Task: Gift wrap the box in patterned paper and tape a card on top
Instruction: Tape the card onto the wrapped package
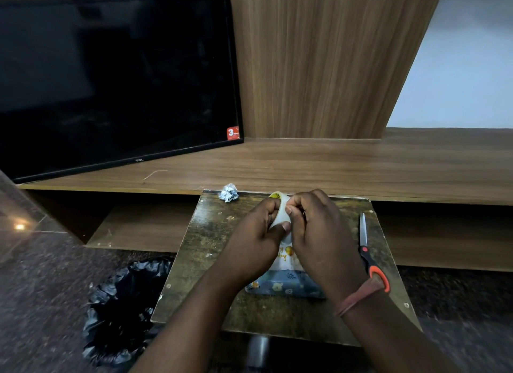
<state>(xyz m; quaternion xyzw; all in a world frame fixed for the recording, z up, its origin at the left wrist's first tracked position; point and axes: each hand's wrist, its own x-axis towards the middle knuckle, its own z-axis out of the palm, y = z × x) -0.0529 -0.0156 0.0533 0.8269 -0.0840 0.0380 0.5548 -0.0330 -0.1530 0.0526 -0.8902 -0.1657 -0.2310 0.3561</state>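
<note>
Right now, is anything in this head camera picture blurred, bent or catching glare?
Head view: the wide lens bows the long wooden shelf and tilts the black television screen; the corners darken; a small bright glare spot sits on the polished floor at left; the crumpled black plastic bag looks soft, while both hands and the orange-handled scissors stay fairly sharp.

- Table (211, 250): worn, scuffed wood, dull.
- Shelf (333, 167): smooth wood-grain laminate.
- Scissors (369, 250): shiny metal blades, orange plastic handles.
- Box (288, 285): patterned paper.
- Bag (122, 311): glossy black plastic.
- TV (111, 75): glossy screen.
</note>
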